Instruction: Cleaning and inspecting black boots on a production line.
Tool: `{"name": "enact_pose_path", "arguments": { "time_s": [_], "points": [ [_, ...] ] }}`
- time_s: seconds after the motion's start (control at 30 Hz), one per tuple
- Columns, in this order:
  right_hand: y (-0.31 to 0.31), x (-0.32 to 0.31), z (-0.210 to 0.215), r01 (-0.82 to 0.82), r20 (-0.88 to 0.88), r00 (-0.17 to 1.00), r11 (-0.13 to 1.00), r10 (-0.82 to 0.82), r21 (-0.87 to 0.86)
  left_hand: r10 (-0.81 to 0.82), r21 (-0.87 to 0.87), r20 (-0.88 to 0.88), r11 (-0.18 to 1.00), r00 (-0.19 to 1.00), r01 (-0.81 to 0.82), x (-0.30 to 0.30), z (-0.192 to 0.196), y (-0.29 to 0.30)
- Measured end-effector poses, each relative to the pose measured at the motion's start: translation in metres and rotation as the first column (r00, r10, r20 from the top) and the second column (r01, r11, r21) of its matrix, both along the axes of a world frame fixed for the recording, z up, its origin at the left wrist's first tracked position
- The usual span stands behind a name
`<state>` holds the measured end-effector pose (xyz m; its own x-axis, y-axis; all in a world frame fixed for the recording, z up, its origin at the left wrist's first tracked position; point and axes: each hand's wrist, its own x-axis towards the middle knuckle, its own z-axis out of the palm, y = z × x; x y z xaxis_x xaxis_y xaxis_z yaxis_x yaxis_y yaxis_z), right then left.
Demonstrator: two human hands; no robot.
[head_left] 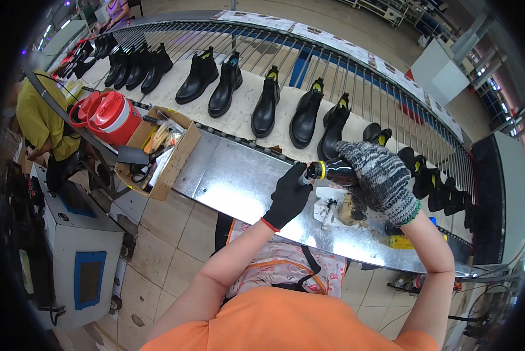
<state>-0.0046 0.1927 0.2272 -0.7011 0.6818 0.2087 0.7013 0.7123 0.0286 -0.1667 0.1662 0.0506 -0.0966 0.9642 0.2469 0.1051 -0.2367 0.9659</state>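
My right hand (382, 181), in a grey-and-white knitted glove, is wrapped round a dark, glossy bottle (340, 173). The bottle lies on its side in the air, its neck with a yellow ring pointing left. At that neck end my left hand (290, 196), in a black glove, is closed on a small pale piece, too small to name. Under the hands, on the metal bench top (245, 181), lie a black-stained white sheet (327, 205) and a tan, dark-smeared block (350, 210). Just beyond, a black ankle boot (333, 126) stands on the pale conveyor belt.
More black boots (265, 105) line the belt (233, 126) on both sides. A cardboard box (177, 152) of tools and a red-and-white jug (111, 120) are at left. A yellow item (402, 241) lies by my right forearm. A person in yellow (43, 111) is at far left.
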Motion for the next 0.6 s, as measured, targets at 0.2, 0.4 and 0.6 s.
{"name": "enact_pose_path", "arguments": {
  "time_s": [0.2, 0.4, 0.6],
  "points": [
    [0.002, 0.002, -0.004, 0.000, 0.001, 1.000, 1.000, 0.000, 0.006, 0.023, 0.069, -0.057, 0.997, 0.998, -0.019, -0.001, -0.005, 0.005],
    [0.002, 0.001, -0.007, -0.002, -0.027, 1.000, 0.999, 0.001, -0.041, 0.000, 0.097, 0.009, 0.995, 1.000, 0.000, -0.002, -0.004, 0.004],
    [0.001, 0.002, -0.011, 0.032, -0.025, 0.999, 0.995, -0.034, -0.099, -0.042, 0.061, 0.063, 0.997, 0.997, 0.039, -0.003, -0.003, 0.005]
  ]
}}
